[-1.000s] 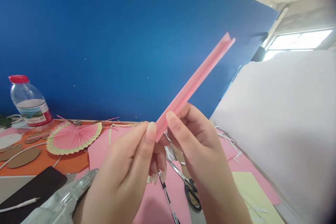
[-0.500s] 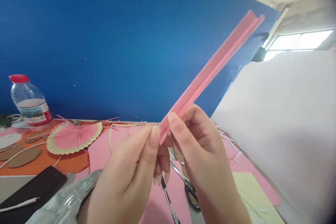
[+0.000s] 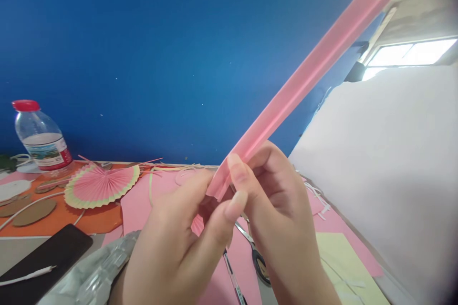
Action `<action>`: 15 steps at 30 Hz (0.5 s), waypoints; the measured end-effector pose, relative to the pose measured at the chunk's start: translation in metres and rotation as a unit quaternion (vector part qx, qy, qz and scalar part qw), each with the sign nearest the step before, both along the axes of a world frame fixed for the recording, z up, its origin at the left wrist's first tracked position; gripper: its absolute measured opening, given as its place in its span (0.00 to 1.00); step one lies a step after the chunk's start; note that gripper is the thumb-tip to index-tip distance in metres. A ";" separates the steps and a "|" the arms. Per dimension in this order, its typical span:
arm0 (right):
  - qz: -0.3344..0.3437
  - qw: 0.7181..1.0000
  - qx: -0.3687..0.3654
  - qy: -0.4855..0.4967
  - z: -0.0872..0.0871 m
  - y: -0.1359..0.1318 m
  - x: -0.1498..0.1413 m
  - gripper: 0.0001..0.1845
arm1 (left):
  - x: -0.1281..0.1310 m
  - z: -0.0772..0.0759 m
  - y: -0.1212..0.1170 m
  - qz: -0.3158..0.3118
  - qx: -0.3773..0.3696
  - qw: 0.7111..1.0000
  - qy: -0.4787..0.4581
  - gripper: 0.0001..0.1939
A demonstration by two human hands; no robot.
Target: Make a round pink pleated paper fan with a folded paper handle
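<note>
A long strip of pink paper, creased lengthwise into folds, rises at a slant from my hands towards the upper right. My right hand pinches it near its lower end, thumb in front and fingers curled behind. Around the bottom tip is my left hand, its fingers partly hidden behind the paper and its thumb lying just below the end. A bit of pleated pink paper shows in the gap between my left thumb and palm; whether that hand holds it I cannot tell.
Below my hands lie scissors and a pen on pink sheets. A pleated pink-and-yellow paper fan, cardboard discs, a bottle and a black phone are at left. Yellow paper lies right; a blue panel stands behind.
The strip has shifted up and to the right at its far end. My left thumb has come off the strip's lower end and moved down to the right.
</note>
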State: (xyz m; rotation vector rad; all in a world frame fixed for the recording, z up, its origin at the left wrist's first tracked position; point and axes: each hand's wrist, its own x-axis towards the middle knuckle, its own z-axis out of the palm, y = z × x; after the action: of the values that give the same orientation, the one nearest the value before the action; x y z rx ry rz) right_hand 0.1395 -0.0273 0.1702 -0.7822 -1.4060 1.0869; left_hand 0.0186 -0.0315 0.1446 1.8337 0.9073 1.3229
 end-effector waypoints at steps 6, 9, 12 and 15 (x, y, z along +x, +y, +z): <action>0.033 0.999 0.010 0.035 -0.004 0.002 0.001 0.12 | 0.000 -0.001 0.000 0.006 0.011 1.000 0.006 0.15; 0.050 0.997 0.005 0.052 -0.006 0.002 0.002 0.12 | 0.001 0.000 0.000 0.005 0.005 1.000 0.003 0.15; 0.054 0.997 0.000 0.059 -0.006 0.001 0.000 0.12 | 0.001 0.002 0.001 0.006 -0.001 1.000 0.007 0.15; 0.027 0.997 0.000 0.074 -0.005 0.001 -0.005 0.13 | 0.001 0.003 0.002 0.008 0.002 1.000 0.016 0.16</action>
State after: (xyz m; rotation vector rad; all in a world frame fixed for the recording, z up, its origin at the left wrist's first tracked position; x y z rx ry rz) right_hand 0.1341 -0.0267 0.1655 -0.6528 -1.3073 1.1629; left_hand 0.0196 -0.0296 0.1479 1.8592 0.9387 1.3099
